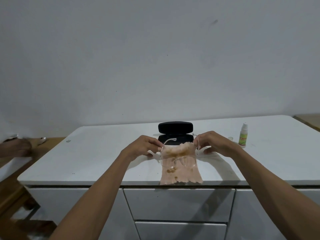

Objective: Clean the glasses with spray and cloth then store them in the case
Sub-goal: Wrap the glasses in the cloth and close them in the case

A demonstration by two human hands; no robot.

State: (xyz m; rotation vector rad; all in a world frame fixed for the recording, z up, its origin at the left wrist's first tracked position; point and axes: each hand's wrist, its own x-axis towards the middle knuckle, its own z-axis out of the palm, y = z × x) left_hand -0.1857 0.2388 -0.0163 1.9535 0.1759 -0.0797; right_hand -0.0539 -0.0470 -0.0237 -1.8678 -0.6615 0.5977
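Clear-framed glasses (pixel 180 161) hang just above a stained pink cloth (pixel 180 174) that lies on the white counter (pixel 86 161), its near end drooping over the front edge. My left hand (pixel 143 147) pinches the left temple arm, and my right hand (pixel 213 142) pinches the right one. The temples are spread, lenses toward me. Behind the glasses a black case (pixel 175 129) stands open, its lower half partly hidden by the cloth and my hands. A small spray bottle (pixel 243 135) with a green label stands upright to the right.
The counter tops white drawers (pixel 178 203) and backs onto a plain wall. A wooden table (pixel 50 141) with a small object on it sits lower at left, beside wooden furniture (pixel 19 210). Another wooden surface (pixel 310 122) shows at far right.
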